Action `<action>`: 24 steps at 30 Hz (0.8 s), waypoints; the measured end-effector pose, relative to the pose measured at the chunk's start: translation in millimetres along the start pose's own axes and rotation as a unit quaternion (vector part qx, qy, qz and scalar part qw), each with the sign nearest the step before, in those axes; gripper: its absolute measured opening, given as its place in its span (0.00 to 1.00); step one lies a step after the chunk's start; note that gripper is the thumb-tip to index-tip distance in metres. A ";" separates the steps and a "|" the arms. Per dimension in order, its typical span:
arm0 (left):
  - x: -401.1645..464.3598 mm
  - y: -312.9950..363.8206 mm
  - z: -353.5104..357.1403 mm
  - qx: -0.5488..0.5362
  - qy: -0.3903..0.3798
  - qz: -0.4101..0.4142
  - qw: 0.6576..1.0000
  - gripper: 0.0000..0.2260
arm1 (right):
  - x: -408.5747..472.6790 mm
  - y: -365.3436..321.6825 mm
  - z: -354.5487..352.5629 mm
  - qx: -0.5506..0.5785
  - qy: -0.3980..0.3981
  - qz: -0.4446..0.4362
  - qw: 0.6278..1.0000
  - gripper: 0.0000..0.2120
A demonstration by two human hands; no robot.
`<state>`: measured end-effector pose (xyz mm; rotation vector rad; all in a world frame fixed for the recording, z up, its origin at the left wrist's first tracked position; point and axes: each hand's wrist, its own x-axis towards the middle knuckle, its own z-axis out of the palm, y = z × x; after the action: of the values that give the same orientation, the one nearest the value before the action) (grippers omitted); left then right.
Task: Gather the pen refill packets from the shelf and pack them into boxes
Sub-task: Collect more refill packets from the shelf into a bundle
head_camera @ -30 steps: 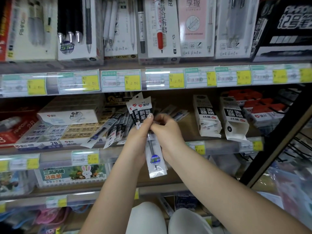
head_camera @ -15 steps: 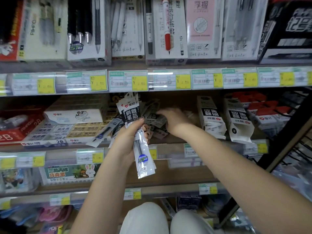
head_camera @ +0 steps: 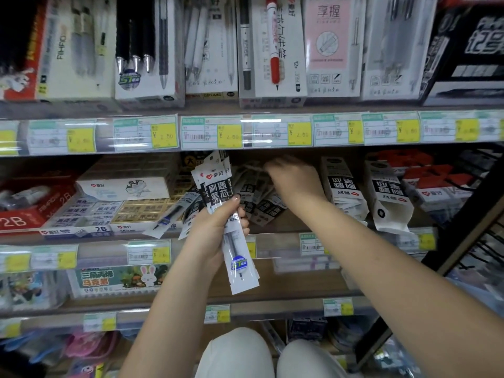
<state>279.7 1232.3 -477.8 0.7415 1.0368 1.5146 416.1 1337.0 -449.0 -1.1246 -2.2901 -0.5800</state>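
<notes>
Clear-plastic refill packets (head_camera: 231, 236) bunched upright at frame centre, left hand (head_camera: 215, 227) fingers curled round them. Right hand (head_camera: 293, 177) reaches into loose packets (head_camera: 259, 199) on shelf (head_camera: 286, 237), centre right; its fingers blurred, grip unclear. Take few, keep bundle squared.

My one camera sits on my head, looking forward and slightly down, close to the shelf (head_camera: 245, 236) in front of me; my forearms reach up from the lower edge and my knees (head_camera: 237, 353) show below.
</notes>
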 end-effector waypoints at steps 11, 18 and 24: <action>-4.1 -11.6 14.9 0.008 -0.011 0.008 1.000 0.06 | -26.2 -14.4 -47.2 0.187 0.147 -0.011 0.971 0.06; -10.5 -27.5 20.3 0.048 0.018 -0.024 0.998 0.11 | -47.1 -24.6 -46.6 0.435 0.021 0.187 0.880 0.07; -14.0 -44.1 33.4 0.026 0.023 -0.062 0.997 0.20 | -58.8 -45.6 -33.0 0.514 0.026 0.326 0.793 0.04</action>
<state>330.8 1226.6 -502.5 0.6684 1.1406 1.4078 418.2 1257.5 -466.4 -1.1197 -1.5363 0.8152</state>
